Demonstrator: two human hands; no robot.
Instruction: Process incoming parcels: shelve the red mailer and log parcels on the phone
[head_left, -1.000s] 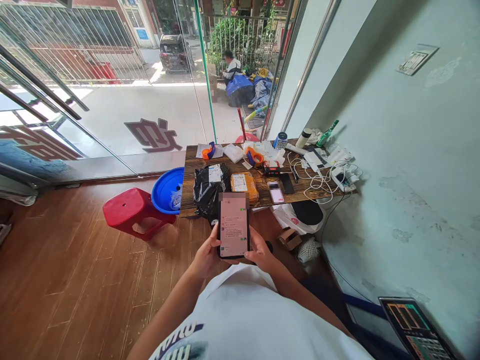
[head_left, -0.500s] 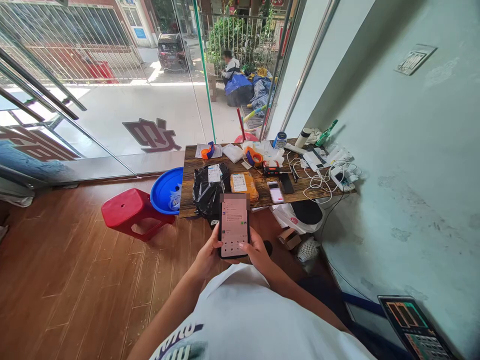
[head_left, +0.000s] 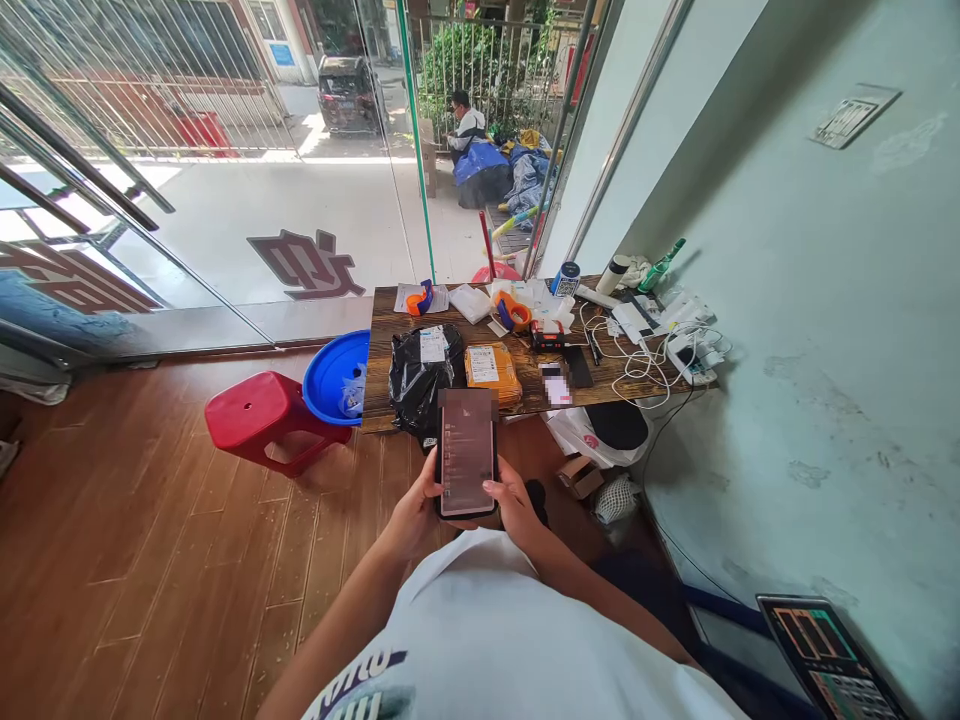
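Observation:
I hold a black phone (head_left: pixel 466 452) upright in front of my chest with both hands. My left hand (head_left: pixel 415 510) wraps round its left edge. My right hand (head_left: pixel 517 505) grips the right edge, with its thumb resting on the lower part of the screen. Beyond the phone stands a wooden table (head_left: pixel 382 330) that bears a black plastic parcel (head_left: pixel 421 375), a yellow padded parcel (head_left: pixel 491 367), orange tape dispensers (head_left: pixel 512 312), a second phone (head_left: pixel 555 383) and white cables with chargers (head_left: pixel 660 350).
A red plastic stool (head_left: pixel 259 415) and a blue basin (head_left: pixel 334 375) stand left of the table. Bags and a small box (head_left: pixel 579 475) lie under it. Glass doors (head_left: pixel 225 180) stand ahead; a person (head_left: pixel 466 125) sits outside. A calculator (head_left: pixel 832 660) shows at the lower right.
The phone's screen went from a pale chat page, then one with a keyboard, to a darker page. My right thumb shifted over the screen. The view tilted slightly.

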